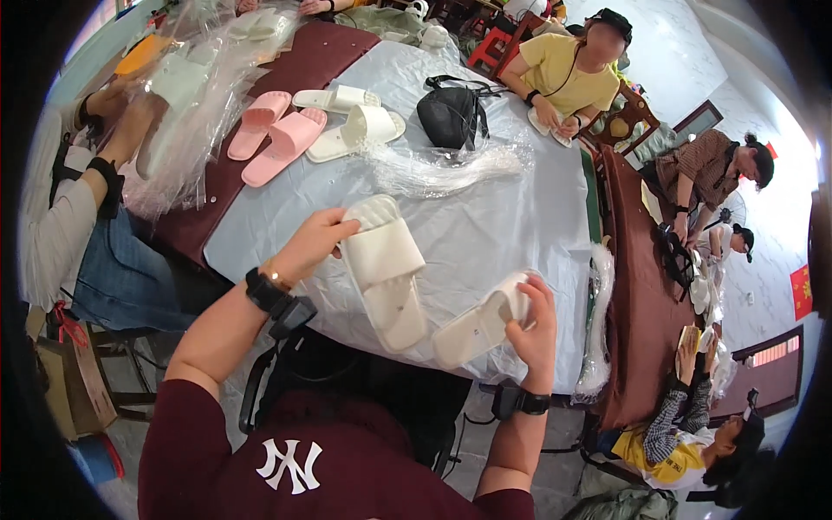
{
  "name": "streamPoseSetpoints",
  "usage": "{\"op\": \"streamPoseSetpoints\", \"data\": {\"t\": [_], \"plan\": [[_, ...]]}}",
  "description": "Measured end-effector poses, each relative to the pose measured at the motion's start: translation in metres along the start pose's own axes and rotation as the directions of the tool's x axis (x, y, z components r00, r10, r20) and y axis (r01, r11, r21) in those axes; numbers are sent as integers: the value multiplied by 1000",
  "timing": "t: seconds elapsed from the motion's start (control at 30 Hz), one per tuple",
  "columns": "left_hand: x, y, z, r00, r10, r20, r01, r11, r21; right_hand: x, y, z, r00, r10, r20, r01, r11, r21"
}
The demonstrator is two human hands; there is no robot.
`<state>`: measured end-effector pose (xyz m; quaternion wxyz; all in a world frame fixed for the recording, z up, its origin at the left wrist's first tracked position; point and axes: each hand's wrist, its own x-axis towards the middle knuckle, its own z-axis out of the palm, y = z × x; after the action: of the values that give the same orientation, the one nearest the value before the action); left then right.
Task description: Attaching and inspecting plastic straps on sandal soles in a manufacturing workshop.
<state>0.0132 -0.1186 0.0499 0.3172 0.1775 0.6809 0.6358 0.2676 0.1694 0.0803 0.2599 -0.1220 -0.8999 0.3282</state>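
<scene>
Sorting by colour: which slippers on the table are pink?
The pink pair lying side by side at the far left, beside the clear bags. All other slippers are white, including those in both hands.

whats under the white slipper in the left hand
The white slipper held by the left hand lies on a pale blue table cover. The cover right beneath the slipper is hidden, as is the table under it.

Maroon short sleeves, white emblem; black wrist straps (265,291).
</scene>
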Motion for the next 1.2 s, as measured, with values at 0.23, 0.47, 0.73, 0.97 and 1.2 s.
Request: {"op": "streamPoseSetpoints", "data": {"t": [0.23,0.47,0.73,0.97,1.2], "plan": [[46,-14,51,971,107,215,-180,917,355,25,-11,49,963,-137,233,163,982,-98],[6,-42,62,952,186,243,-303,691,656,-17,37,75,969,203,139,-194,978,-79],[45,-37,51,895,303,328,-446,624,641,-22,34,82,929,347,130,-368,907,206],[126,-6,22,782,622,38,-349,386,854,-34,39,78,866,462,191,-469,619,630],[163,-18,44,736,631,245,-330,18,944,-41,50,73,848,500,177,-469,550,692]]}}
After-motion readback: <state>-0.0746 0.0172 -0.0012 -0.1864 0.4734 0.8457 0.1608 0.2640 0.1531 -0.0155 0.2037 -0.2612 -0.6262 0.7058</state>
